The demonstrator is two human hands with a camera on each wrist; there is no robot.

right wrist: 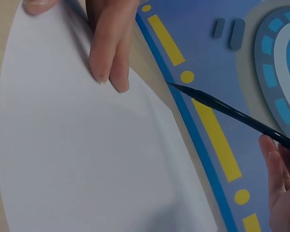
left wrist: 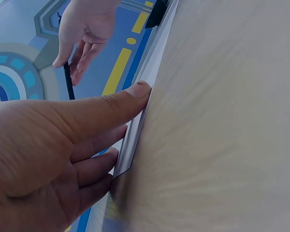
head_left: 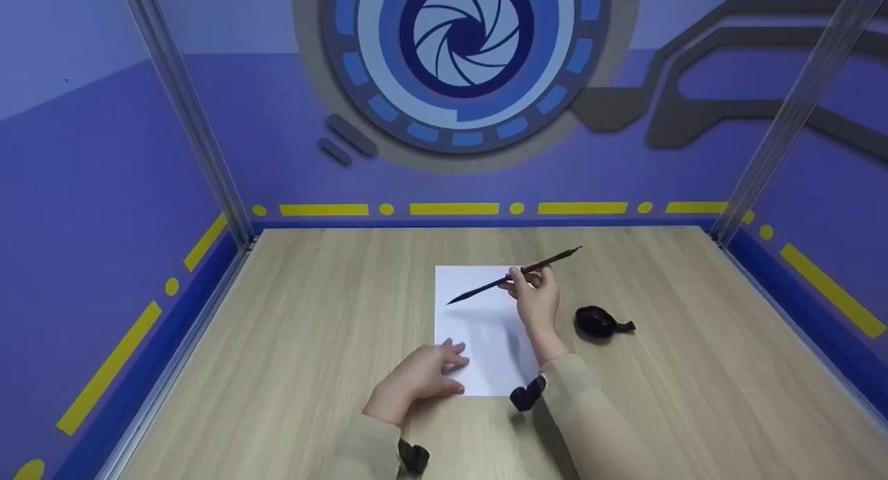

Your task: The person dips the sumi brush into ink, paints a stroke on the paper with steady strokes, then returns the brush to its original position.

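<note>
My right hand point(head_left: 538, 304) pinches a dark calligraphy brush point(head_left: 479, 289) near its middle, above the far half of a white sheet of paper point(head_left: 489, 341). The brush slants, its pointed black tip lower and toward the left, the other end up to the right. In the right wrist view the brush tip point(right wrist: 181, 88) shows well apart from the sheet. My left hand point(head_left: 420, 372) rests on the sheet's near left corner with fingers spread. In the left wrist view its thumb point(left wrist: 135, 90) lies at the paper's edge.
A small black bowl with a stubby handle point(head_left: 595, 322) stands right of the paper. Black wrist cameras point(head_left: 527, 394) hang at both sleeves. Blue patterned panels point(head_left: 277, 133) and metal posts point(head_left: 187, 105) bound the wooden table point(head_left: 312, 300) at the back and sides.
</note>
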